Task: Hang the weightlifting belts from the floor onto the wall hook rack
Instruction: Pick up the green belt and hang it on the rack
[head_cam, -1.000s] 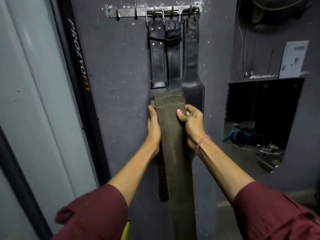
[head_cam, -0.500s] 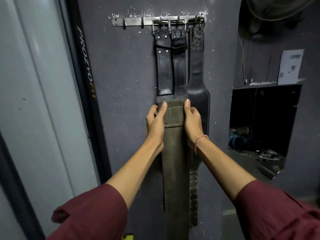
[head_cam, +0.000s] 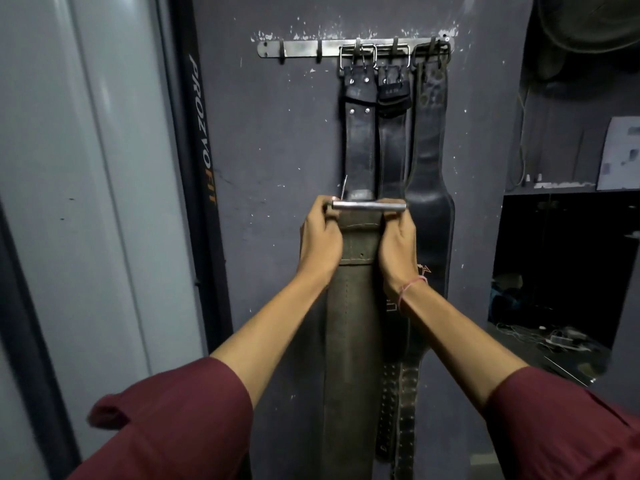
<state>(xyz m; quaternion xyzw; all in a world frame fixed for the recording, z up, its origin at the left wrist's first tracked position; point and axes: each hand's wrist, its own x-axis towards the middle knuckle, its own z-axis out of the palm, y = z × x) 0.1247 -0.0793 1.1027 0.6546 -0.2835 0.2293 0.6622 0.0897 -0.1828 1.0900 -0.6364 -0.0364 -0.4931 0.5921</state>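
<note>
I hold an olive-green weightlifting belt (head_cam: 349, 327) upright against the grey wall, its long body hanging down between my forearms. My left hand (head_cam: 320, 239) grips its top left edge and my right hand (head_cam: 398, 240) grips the top right. The belt's steel buckle bar (head_cam: 369, 205) lies level across the top, with its thin prong sticking up at the left. The metal hook rack (head_cam: 301, 50) is fixed high on the wall, well above the buckle. Three black belts (head_cam: 360, 147) hang from its right-hand hooks; the two left hooks are bare.
A black upright frame with lettering (head_cam: 201, 133) and a pale panel stand to the left. To the right, a dark wall opening (head_cam: 561, 271) shows cables and clutter on the floor. A paper sheet (head_cam: 620, 150) is stuck above it.
Both hands have raised the olive belt higher up the wall. The steel buckle bar, unseen before, now shows at the top between my hands, and my grip has closed around the belt's top edges.
</note>
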